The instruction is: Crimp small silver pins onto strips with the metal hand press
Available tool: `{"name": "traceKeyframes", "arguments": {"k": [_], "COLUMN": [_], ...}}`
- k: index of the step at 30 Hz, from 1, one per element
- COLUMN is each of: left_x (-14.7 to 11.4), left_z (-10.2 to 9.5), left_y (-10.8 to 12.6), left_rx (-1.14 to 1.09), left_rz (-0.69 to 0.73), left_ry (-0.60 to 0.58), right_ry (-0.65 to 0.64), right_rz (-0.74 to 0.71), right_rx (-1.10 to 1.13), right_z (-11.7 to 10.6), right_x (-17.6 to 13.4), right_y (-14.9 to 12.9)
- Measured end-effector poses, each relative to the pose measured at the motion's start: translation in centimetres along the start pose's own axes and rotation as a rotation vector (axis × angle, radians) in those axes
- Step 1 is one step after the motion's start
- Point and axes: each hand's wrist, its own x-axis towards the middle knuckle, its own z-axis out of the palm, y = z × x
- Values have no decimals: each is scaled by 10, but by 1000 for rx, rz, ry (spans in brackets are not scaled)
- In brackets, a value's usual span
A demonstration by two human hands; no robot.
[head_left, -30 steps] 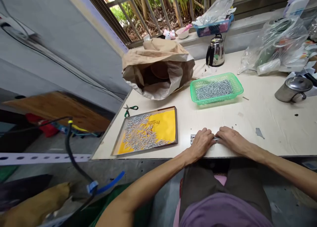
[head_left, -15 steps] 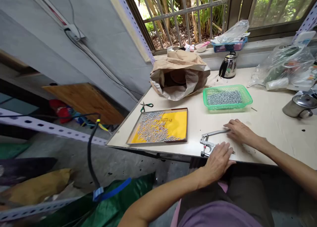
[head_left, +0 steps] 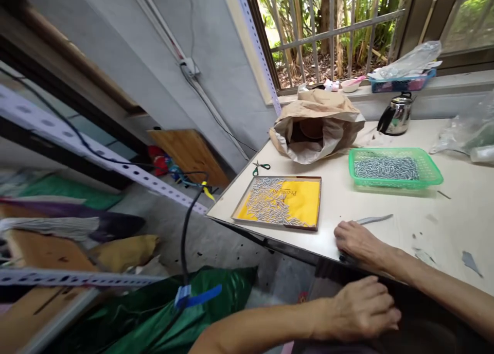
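My right hand (head_left: 358,242) lies at the table's front edge, its fingers curled over the head of a metal lever tool (head_left: 375,219). The tool's long handle sticks out to the right behind the hand; its head is mostly covered. Below the table edge, over the dark lap, my left hand (head_left: 358,310) is closed with bent fingers, apart from the tool. What it holds, if anything, is hidden. To the left sits a shallow tray (head_left: 318,205) with a yellow bottom, strewn with small silvery metal pins (head_left: 266,202). A green plastic basket (head_left: 431,175) holds many similar pieces.
Green-handled scissors (head_left: 260,167) lie behind the tray. An open brown paper bag (head_left: 320,107) and a steel kettle (head_left: 399,116) stand at the back, with a plastic bag (head_left: 471,130) to the right. A dark cable (head_left: 185,235) hangs beside the table at left.
My left hand has left the tool and dropped below the table edge, closing. My right hand has moved from the handle's end to the tool's head. The view has swung left.
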Motion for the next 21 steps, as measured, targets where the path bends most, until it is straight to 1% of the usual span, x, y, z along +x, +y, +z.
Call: {"name": "traceKeyframes", "arguments": {"k": [2, 4, 6, 7, 8, 10, 11, 12, 13, 15, 16, 18, 19, 21], "left_x": [-12, -18, -16, -13, -10, -2, 1, 3, 6, 8, 9, 10, 11, 14], "left_z": [-21, -47, -74, -86, -96, -109, -112, -113, -113, -109, -107, -106, -106, -109], "left_y": [-19, -46, -77, -93, -107, -129, -137, -142, -145, -149, -150, -150, -149, -147], "left_rx": [55, 93, 144, 202, 245, 292, 302, 307, 311, 319, 324, 337, 343, 337], "left_rz": [-69, -125, -206, -280, -314, -316, -298, -281, -268, -253, -247, -242, -247, -272], "left_ry": [49, 90, 136, 150, 111, -44, -122, -183, -225, -268, -279, -290, -283, -235], "right_ry": [101, 274, 490, 588, 680, 767, 786, 773, 757, 719, 705, 672, 646, 549], "right_rz": [-14, -9, 52, 112, 202, 397, 486, 551, 589, 594, 569, 507, 477, 433], "right_rx": [103, 261, 357, 355, 314, 137, 23, -61, -119, -153, -141, -92, -56, 49], "right_z": [6, 1, -17, -30, -45, -74, -85, -93, -98, -94, -87, -66, -54, -29], "right_x": [4, 6, 4, 1, -2, -12, -17, -23, -30, -42, -48, -59, -64, -72], "right_y": [3, 8, 19, 26, 35, 54, 63, 71, 76, 77, 74, 63, 55, 38]}}
